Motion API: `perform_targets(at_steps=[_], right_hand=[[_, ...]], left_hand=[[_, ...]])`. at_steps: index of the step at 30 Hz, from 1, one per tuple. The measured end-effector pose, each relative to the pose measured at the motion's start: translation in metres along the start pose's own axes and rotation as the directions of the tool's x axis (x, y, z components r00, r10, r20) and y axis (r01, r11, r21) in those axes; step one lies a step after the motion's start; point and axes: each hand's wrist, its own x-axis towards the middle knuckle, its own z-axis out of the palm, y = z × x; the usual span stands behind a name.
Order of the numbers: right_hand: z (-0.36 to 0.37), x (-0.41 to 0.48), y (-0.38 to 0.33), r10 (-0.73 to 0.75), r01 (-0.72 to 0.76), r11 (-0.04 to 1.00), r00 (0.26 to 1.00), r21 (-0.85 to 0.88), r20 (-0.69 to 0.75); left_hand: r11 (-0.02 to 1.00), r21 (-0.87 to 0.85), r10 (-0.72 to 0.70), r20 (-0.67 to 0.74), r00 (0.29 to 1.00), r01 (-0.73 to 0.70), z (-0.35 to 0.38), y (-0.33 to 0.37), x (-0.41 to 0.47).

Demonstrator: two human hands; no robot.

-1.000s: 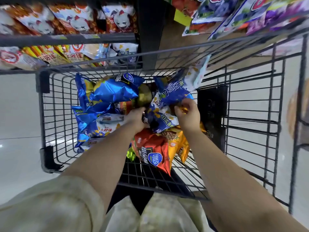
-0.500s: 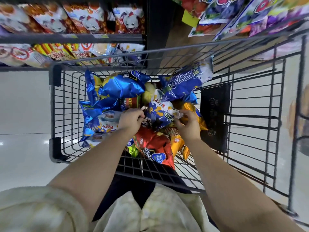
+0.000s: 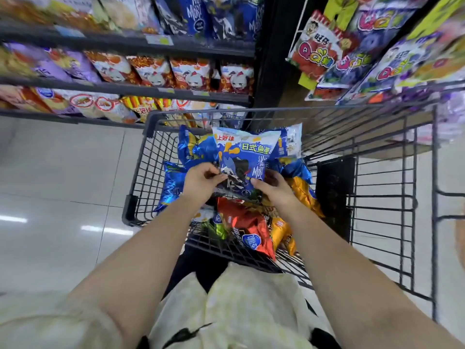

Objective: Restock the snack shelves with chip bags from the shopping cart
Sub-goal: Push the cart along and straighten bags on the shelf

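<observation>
Between the fingers of both hands, we are holding a blue-and-white chip bag point(image 3: 245, 154) upright above the shopping cart point(image 3: 201, 112). Our left hand point(image 3: 202, 181) is pinching the bag's lower left corner, its fingers curled onto the foil. Our right hand point(image 3: 275, 188) is gripping the lower right edge, the thumb lying across the front and the other fingers hidden behind. Whether the darker part under the fingertips is a second bag, we are unable to tell. Below the fingers, inside the cart, a red bag point(image 3: 247, 224) is lying nearest the wrists, with orange bags point(image 3: 303, 192) just beside the right wrist. Left of the left-hand fingers, blue foil bags point(image 3: 173, 183) are leaning against the cart's wire wall. Beyond the fingertips, past the cart's far rim, the snack shelves point(image 3: 151, 89) are standing stocked with rows of bags. Hanging sweet packets point(image 3: 317, 51) are showing above and right of the right-hand fingers. Further left, outside the cart, we are seeing pale floor tiles point(image 3: 63, 172).
</observation>
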Motion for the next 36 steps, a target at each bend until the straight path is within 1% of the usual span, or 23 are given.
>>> perform_targets(at_steps=[2, 4, 6, 9, 10, 12, 14, 16, 19, 24, 26, 28, 31, 33, 36], right_hand=[[0.016, 0.000, -0.006, 0.005, -0.010, 0.999, 0.992, 0.036, 0.125], [0.034, -0.001, -0.014, -0.021, 0.013, 0.999, 0.981, 0.042, 0.195], [0.055, -0.004, -0.024, -0.062, 0.057, 0.998, 0.974, 0.029, 0.220], [0.087, -0.013, -0.039, -0.128, 0.132, 0.991, 0.967, -0.006, 0.220], [0.100, -0.018, -0.044, -0.142, 0.149, 0.989, 0.964, -0.013, 0.223], [0.127, -0.028, -0.053, -0.138, 0.151, 0.988, 0.955, -0.027, 0.262], [0.159, -0.037, -0.063, -0.147, 0.173, 0.983, 0.937, -0.058, 0.316], [0.197, -0.051, -0.076, -0.169, 0.219, 0.970, 0.918, -0.102, 0.359], [0.270, -0.074, -0.093, -0.214, 0.291, 0.949, 0.880, -0.126, 0.423], [0.406, -0.118, -0.106, -0.304, 0.414, 0.904, 0.801, -0.109, 0.516], [0.454, -0.131, -0.111, -0.309, 0.425, 0.901, 0.770, -0.088, 0.558], [0.492, -0.143, -0.119, -0.293, 0.402, 0.913, 0.763, -0.068, 0.576], [0.535, -0.155, -0.135, -0.301, 0.376, 0.927, 0.731, 0.007, 0.612], [0.556, -0.162, -0.153, -0.326, 0.391, 0.920, 0.730, 0.025, 0.601], [0.581, -0.163, -0.192, -0.423, 0.464, 0.884, 0.742, 0.058, 0.520]], left_hand=[[0.999, -0.041, 0.004, -0.001, 1.000, -0.004, -0.017, -0.002, -0.006], [0.996, -0.087, 0.002, -0.014, 1.000, -0.003, -0.036, -0.005, -0.012], [0.986, -0.164, -0.009, -0.033, 0.999, 0.003, -0.057, -0.010, -0.020], [0.944, -0.328, -0.063, -0.068, 0.996, 0.038, -0.094, -0.017, -0.034], [0.934, -0.354, -0.077, -0.076, 0.994, 0.045, -0.108, -0.020, -0.039], [0.919, -0.388, -0.112, -0.098, 0.989, 0.066, -0.138, -0.029, -0.050], [0.880, -0.466, -0.172, -0.136, 0.976, 0.090, -0.173, -0.043, -0.060], [0.832, -0.538, -0.236, -0.122, 0.964, 0.135, -0.214, -0.058, -0.070], [0.808, -0.558, -0.248, -0.032, 0.968, 0.188, -0.280, -0.084, -0.082], [0.805, -0.566, -0.236, -0.030, 0.971, 0.178, -0.395, -0.130, -0.095], [0.786, -0.594, -0.230, -0.029, 0.973, 0.169, -0.441, -0.147, -0.099], [0.771, -0.617, -0.221, -0.029, 0.975, 0.157, -0.482, -0.159, -0.101], [0.734, -0.662, -0.222, -0.024, 0.975, 0.151, -0.534, -0.167, -0.101], [0.717, -0.682, -0.223, -0.030, 0.974, 0.143, -0.564, -0.165, -0.096], [0.720, -0.691, -0.161, -0.069, 0.985, 0.069, -0.608, -0.147, -0.078]])
